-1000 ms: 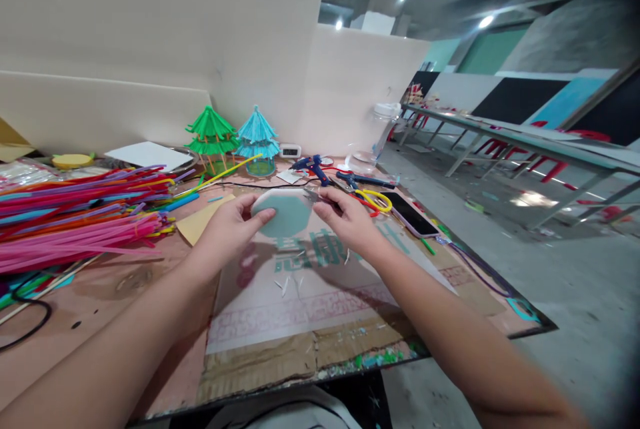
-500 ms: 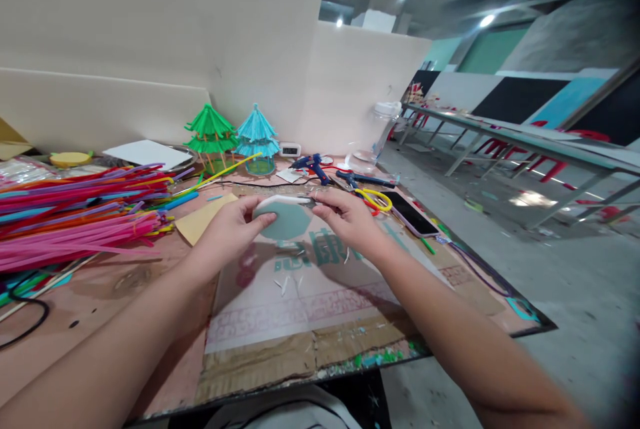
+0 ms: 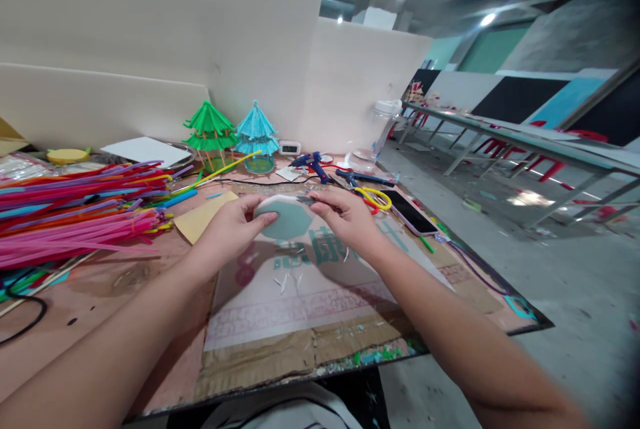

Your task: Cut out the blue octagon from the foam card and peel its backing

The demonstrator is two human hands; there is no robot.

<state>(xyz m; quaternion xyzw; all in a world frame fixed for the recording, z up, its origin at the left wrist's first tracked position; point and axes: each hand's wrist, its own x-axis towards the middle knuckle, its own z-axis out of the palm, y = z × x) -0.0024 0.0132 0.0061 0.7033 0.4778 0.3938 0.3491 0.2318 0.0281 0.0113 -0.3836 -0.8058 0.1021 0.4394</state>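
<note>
My left hand (image 3: 246, 219) is closed on the left edge of a pale green, many-sided disc (image 3: 286, 221) with a thick white rim, thumb on its face. At the disc's upper right edge, my right hand (image 3: 340, 212) pinches a small thin grey blade (image 3: 304, 200); its fingers hide most of it. Below both hands lies a white printed sheet (image 3: 300, 309) with green characters and a red border. Thin white shavings (image 3: 283, 283) are scattered on that sheet, under the disc.
Bundled coloured pipe cleaners (image 3: 80, 215) cover the left side. Behind stand a green model pavilion (image 3: 209, 125), a blue one (image 3: 256, 129), a glue gun (image 3: 313, 165) and a clear jug (image 3: 383, 125). Yellow-handled scissors (image 3: 375, 197) and a phone (image 3: 410, 212) lie to the right.
The white sliver that stuck out along the disc's top edge beside the blade no longer shows. My right hand has shifted very slightly; the left keeps its hold.
</note>
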